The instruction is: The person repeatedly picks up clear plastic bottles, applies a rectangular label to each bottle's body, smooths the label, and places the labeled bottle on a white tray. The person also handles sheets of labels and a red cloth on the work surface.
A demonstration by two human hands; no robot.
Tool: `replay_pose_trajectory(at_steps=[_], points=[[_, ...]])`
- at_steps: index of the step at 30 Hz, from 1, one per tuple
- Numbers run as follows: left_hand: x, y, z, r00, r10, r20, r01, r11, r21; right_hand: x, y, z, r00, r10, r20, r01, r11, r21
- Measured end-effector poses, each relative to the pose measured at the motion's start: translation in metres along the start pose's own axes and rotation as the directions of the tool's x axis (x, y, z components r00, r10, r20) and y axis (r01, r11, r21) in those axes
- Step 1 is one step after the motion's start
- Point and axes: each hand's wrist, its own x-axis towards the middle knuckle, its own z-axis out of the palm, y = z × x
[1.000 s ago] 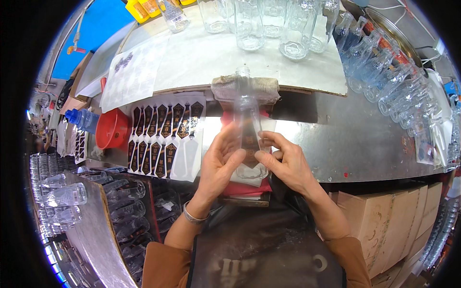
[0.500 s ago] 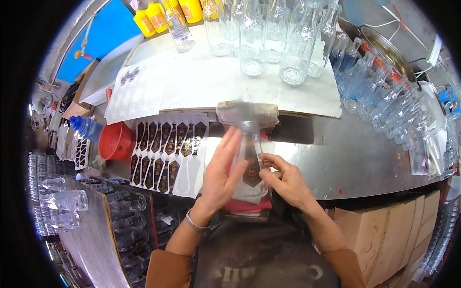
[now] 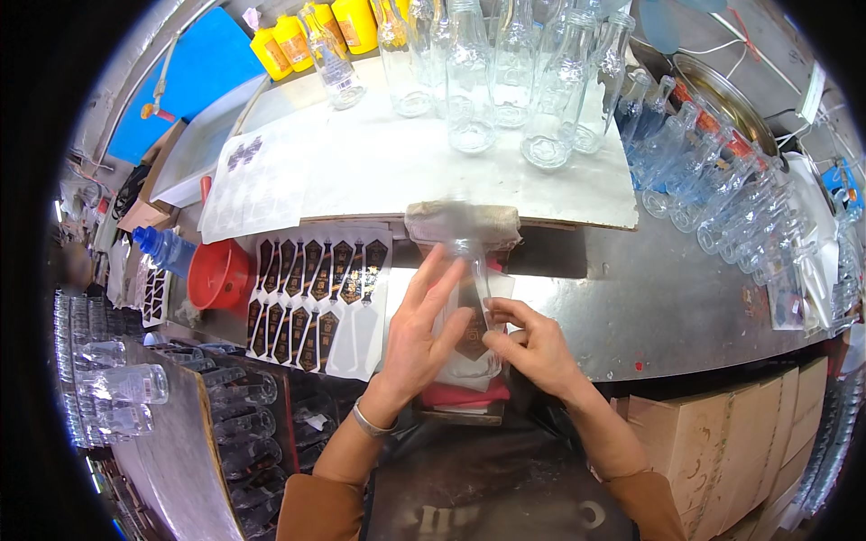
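Note:
A clear glass bottle (image 3: 463,247) lies in front of me, its blurred neck pointing away over a rolled pale cloth (image 3: 424,222). On its upper side is a dark, pointed label (image 3: 471,341) with gold-coloured print. My left hand (image 3: 417,332) rests along the bottle's left side, fingers stretched out and thumb across towards the label. At the right side, my right hand (image 3: 532,347) has its fingers bent, with the thumb and forefinger tips against the bottle beside the label. Red cloth (image 3: 465,395) shows beneath the bottle's base.
A sheet of dark labels (image 3: 316,298) lies to the left, beside a red bucket (image 3: 219,275). Several clear bottles (image 3: 469,99) stand on the white-covered board ahead; others lie stacked (image 3: 722,198) at right. Cardboard boxes (image 3: 704,442) sit below the metal bench (image 3: 667,316).
My left fingers have spread slightly on the bottle. My right hand stays at the bottle's right side with little movement. The whole view has shifted slightly.

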Motion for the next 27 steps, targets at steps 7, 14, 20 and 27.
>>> replay_pose_trajectory(at_steps=[7,14,20,27], points=[[0.001,-0.005,0.003,0.997,0.068,-0.036,-0.067,0.997,0.03,0.031,0.031,-0.043,0.937,0.062,-0.343,0.116,0.874,0.473],[-0.002,-0.007,0.009,0.997,-0.072,-0.029,0.064,0.975,-0.213,0.067,-0.062,-0.017,0.824,-0.562,-0.07,0.464,0.741,-0.486],[-0.004,-0.01,0.011,0.998,-0.049,-0.036,0.041,0.979,-0.199,0.082,-0.079,-0.018,0.855,-0.519,0.002,0.47,0.772,-0.428],[-0.008,-0.022,0.013,0.975,-0.173,-0.139,0.075,0.847,-0.526,0.041,-0.072,-0.012,0.624,-0.728,0.283,0.743,0.443,-0.501]])
